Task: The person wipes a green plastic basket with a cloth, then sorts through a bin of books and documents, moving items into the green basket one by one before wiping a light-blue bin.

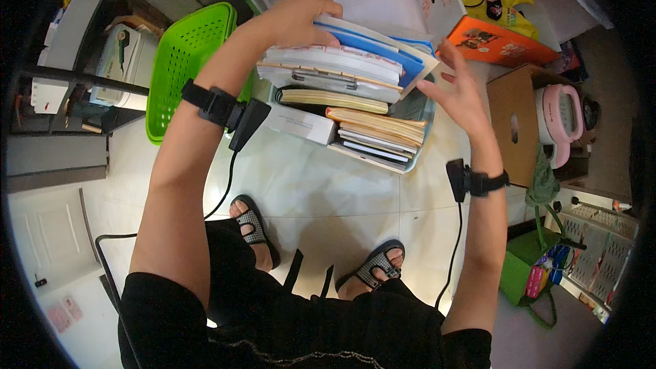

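A pale blue plastic basket (428, 113) on the floor is packed with upright notebooks (333, 100), stacked papers (333, 69), a white box (300, 124) and folders. My left hand (302, 20) grips the upper left end of a blue folder (369, 47) and the pale sheets beside it, thumb in front, fingers behind. Near the right end of those folders, my right hand (453, 87) has its fingers spread; whether its fingertips touch a folder, I cannot tell. A metal clip (324, 79) shows along the papers. The basket's far side is hidden behind the folders.
A green perforated basket (187, 61) stands left of the papers. To the right are a cardboard box (512, 123) with a pink-and-white appliance (558, 118), an orange-and-white box (502, 43) and a green bag (528, 266). My sandalled feet are close below; cables hang from both wrist straps.
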A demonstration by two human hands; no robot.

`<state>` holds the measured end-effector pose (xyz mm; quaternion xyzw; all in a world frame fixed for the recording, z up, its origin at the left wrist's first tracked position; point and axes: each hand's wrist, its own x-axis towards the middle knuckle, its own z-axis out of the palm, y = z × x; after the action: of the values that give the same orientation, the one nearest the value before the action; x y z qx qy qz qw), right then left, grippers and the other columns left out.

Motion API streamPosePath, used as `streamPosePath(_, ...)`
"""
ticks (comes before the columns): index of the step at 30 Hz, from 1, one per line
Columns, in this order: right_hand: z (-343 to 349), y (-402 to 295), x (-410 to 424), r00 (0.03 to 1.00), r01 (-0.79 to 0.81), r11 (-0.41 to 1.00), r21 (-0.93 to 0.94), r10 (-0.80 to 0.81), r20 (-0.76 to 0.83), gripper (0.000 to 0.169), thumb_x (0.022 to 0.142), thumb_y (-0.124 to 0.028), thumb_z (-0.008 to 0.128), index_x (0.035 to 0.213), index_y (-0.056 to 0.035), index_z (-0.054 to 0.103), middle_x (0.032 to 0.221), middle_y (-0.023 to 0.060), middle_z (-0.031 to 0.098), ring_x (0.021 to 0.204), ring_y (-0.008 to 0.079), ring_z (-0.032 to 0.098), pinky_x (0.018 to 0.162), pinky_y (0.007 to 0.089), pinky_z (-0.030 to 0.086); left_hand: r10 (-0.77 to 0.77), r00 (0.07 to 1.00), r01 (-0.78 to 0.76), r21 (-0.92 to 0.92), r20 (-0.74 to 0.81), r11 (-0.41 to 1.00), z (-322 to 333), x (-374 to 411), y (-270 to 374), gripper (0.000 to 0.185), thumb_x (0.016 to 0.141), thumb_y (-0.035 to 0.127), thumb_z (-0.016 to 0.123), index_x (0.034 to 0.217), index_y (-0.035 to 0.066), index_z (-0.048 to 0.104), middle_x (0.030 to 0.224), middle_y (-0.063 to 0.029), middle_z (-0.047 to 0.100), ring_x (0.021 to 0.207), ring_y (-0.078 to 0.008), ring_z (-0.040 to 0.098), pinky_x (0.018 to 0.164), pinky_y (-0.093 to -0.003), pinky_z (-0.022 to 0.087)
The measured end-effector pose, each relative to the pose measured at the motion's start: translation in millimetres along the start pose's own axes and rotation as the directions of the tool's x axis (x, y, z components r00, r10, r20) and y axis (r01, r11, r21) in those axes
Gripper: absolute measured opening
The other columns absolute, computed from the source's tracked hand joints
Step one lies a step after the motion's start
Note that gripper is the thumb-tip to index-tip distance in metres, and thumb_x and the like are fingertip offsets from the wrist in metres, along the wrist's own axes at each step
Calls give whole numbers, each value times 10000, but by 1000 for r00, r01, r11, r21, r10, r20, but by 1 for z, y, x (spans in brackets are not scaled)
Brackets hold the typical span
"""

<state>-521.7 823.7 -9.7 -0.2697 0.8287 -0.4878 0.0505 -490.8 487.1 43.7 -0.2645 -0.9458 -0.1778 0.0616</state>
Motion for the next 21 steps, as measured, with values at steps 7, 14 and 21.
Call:
streamPosePath(7, 32, 14, 32, 982, -123, 982, 142, 100, 162, 741, 717, -53, 737, 1371, -9, 390, 1202, 159, 596, 1150, 256, 562, 996, 342, 437, -130, 990, 138, 224, -53, 965, 5, -9, 14, 310, 815, 307, 704, 1029, 101, 615, 820, -156, 641, 851, -355, 620, 785, -461, 461)
streamPosePath(14, 34, 3, 34, 952, -269, 961, 62, 255, 166, 537, 705, -13, 678, 1224, 15, 544, 1153, 115, 623, 1078, 223, 588, 948, 345, 444, -171, 976, 206, 307, -137, 929, 21, -4, 22, 305, 798, 333, 702, 1039, 156, 643, 782, -130, 677, 831, -314, 669, 963, -537, 399)
streamPosePath(21, 53, 27, 29, 977, -212, 941, 265, 200, 70, 416, 742, 14, 706, 1142, 19, 592, 1078, 96, 659, 1003, 200, 620, 892, 336, 480, -161, 974, 203, 295, -162, 934, 25, -4, 21, 224, 779, 234, 728, 985, 176, 664, 769, -81, 696, 823, -272, 683, 1073, -605, 310)
